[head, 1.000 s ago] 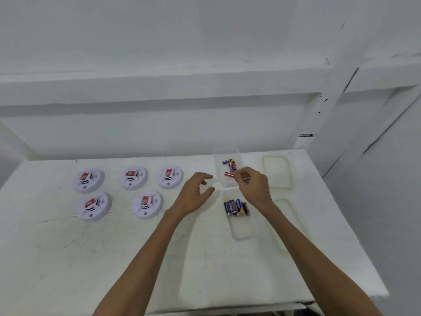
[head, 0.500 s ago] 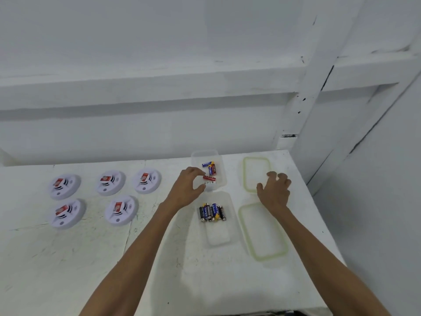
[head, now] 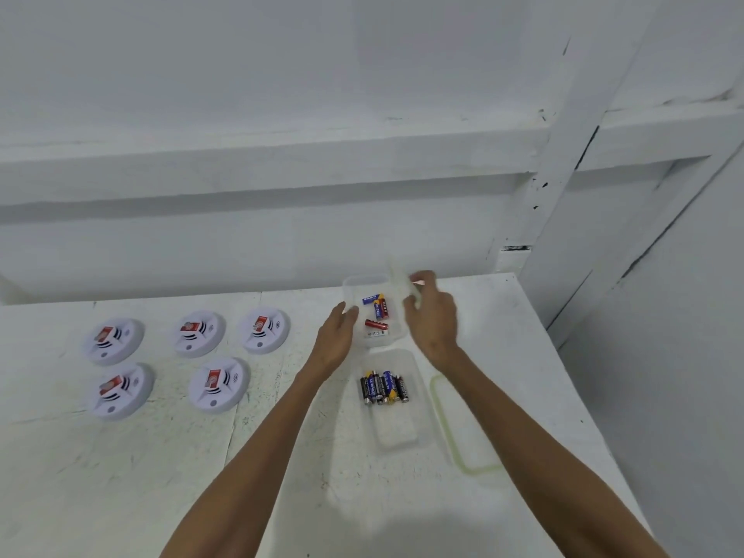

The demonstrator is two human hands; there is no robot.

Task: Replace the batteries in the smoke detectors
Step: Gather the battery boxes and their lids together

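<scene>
It looked like a bare workshop or storeroom: a scuffed white worktable (head: 120, 497) filled the lower frame, with a chipped white-painted post (head: 559, 167) at upper right.

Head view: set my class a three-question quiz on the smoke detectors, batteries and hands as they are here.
1. How many smoke detectors lie on the table?
2. True or false: a lid covers the near container of batteries.
3. What does the right hand grip? A a detector; B a clear lid; C a battery.
Key: 1 five; 2 false, it stands open; 3 B.
</scene>
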